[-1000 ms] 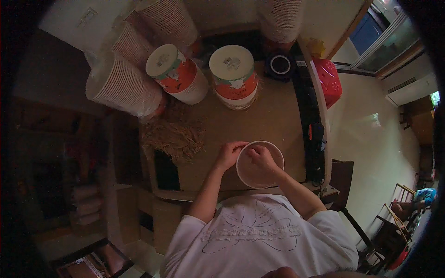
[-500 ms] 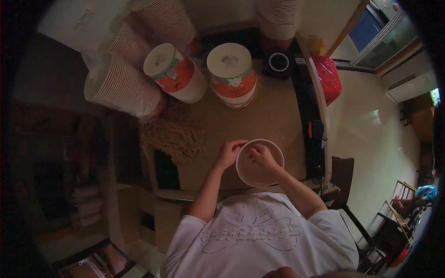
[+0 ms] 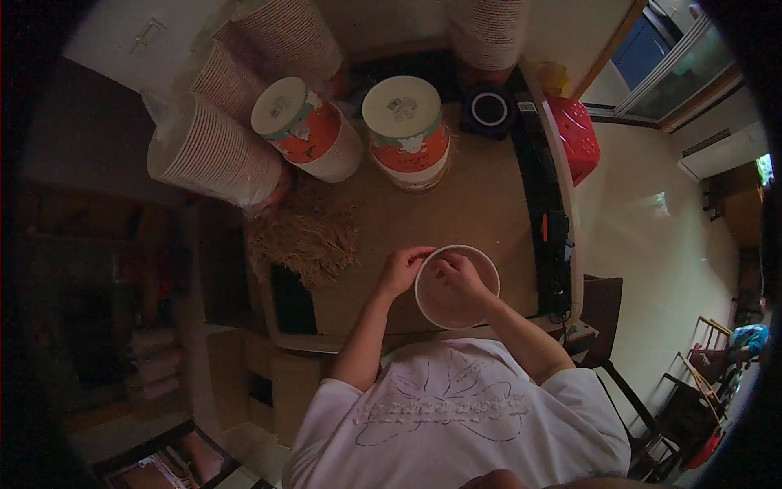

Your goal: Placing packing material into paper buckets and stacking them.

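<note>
A white paper tub [image 3: 444, 310] stands near the table's front edge, its open mouth turned up toward me. My left hand [image 3: 398, 274] grips its left side, with the fingertips at the rim. Inside the mouth, my right hand [image 3: 461, 275] has curled fingers close to the far-left inner wall. Whatever those fingers hold, if anything, is hidden. To the left lies a loose heap of thin brown strands [image 3: 305, 240]. Beyond the tub are an upside-down stack of red, green and white paper tubs [image 3: 411, 151] and a tilted similar stack [image 3: 314, 143].
Several nested tub stacks in clear plastic [image 3: 216, 155] crowd the back left, and another stack [image 3: 489, 37] stands at the back right. A dark device with a white ring [image 3: 489, 110] sits below it. A red plastic stool [image 3: 574, 138] is beyond the table's right edge.
</note>
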Tool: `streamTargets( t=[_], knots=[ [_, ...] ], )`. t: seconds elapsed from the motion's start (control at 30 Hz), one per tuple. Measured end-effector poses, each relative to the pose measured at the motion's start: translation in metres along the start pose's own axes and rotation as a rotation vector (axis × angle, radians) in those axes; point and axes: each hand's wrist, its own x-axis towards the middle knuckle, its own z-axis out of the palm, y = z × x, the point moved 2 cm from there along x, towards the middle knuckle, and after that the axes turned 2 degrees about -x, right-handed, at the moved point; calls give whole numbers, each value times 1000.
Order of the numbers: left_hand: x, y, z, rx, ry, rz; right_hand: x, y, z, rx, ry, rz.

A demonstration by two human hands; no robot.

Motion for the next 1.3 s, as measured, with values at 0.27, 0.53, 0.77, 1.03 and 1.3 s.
streamTargets(
  t=[0.27, 0.53, 0.77, 1.03, 1.3],
  knots=[
    [3, 4, 1, 98, -51, 32, 1, 1, -3, -22, -13, -62],
    [-2, 12, 9, 297, 106, 89, -4, 3, -11, -148, -32, -59],
    [-21, -44, -3, -220, 336, 3, -33, -22, -12, -97, 46, -153],
    [-26, -24, 9, -425, 261, -76, -34, -33, 4, 235, -56, -198],
    [-12, -47, 15, -360, 248, 33, -16, -68, 9, -417, -35, -172]
  ],
)
